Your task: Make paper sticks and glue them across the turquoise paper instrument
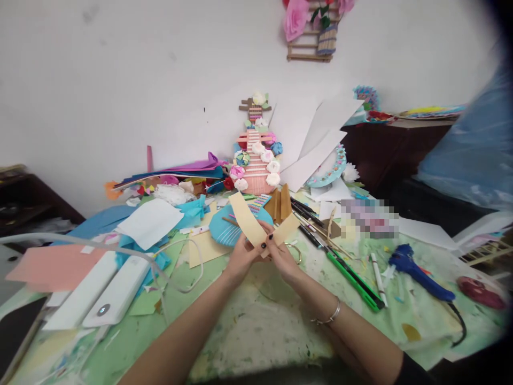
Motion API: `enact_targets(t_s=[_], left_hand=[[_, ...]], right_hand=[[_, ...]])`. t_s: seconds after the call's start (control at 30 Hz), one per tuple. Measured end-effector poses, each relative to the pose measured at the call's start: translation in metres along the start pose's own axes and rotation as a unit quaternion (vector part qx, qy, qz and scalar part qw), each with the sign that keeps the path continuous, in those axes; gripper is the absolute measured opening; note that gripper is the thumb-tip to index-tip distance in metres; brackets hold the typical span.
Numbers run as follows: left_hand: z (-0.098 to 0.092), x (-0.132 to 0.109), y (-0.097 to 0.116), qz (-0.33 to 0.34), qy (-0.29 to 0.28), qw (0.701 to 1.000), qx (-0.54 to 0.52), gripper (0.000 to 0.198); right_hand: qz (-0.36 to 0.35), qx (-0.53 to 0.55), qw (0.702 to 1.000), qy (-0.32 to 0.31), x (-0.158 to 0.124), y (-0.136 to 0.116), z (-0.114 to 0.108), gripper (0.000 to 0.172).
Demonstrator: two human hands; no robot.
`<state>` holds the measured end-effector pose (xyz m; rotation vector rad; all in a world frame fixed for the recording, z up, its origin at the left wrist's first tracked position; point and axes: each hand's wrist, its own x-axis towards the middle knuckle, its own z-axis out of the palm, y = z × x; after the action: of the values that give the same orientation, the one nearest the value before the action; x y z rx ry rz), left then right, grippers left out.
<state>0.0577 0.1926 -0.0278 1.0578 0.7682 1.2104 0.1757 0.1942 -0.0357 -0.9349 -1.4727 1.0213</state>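
A pale yellow strip of paper is pinched at its lower end by both hands, just above the table. Its two arms spread upward in a V; whether this is one folded strip or two crossed ones I cannot tell. My left hand is closed on it from the left, thumb on top. From the right, my right hand pinches the same lower end, fingertips touching my left thumb. Directly behind lies a round blue piece with white strings, partly hidden by the strip. A brass-coloured ring shows beside my right hand.
A flower-covered pink paper instrument leans against the wall. To the right lie a green utility knife, a white pen and a blue glue gun. White power bank, cables and coloured paper crowd the left.
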Motion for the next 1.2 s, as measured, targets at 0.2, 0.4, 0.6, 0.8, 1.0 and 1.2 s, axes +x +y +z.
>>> enact_targets(t_s=[0.2,0.4,0.6,0.8,1.0,1.2], left_hand=[[-0.008,0.001,0.005,0.013,0.051,0.998,0.041,0.031],[-0.033,0.012,0.009,0.086,0.130,0.983,0.094,0.025],[-0.042,0.014,0.008,0.123,0.140,0.980,0.073,0.020],[-0.046,0.013,0.008,0.133,0.145,0.979,0.055,0.020],[-0.043,0.012,0.010,0.100,0.123,0.986,0.047,0.015],[-0.035,0.008,0.020,0.102,0.127,0.985,0.065,0.035]], right_hand=[[-0.021,-0.149,0.988,-0.022,0.012,0.007,-0.024,0.050],[0.004,-0.490,0.869,-0.060,0.003,0.001,-0.059,0.008],[0.053,-0.541,0.836,-0.075,-0.006,0.009,-0.063,0.013],[0.098,-0.538,0.834,-0.076,-0.008,-0.001,-0.057,0.039],[0.223,-0.229,0.946,-0.045,-0.005,-0.010,-0.076,0.046],[0.203,-0.066,0.977,0.004,-0.004,-0.021,-0.077,0.055]])
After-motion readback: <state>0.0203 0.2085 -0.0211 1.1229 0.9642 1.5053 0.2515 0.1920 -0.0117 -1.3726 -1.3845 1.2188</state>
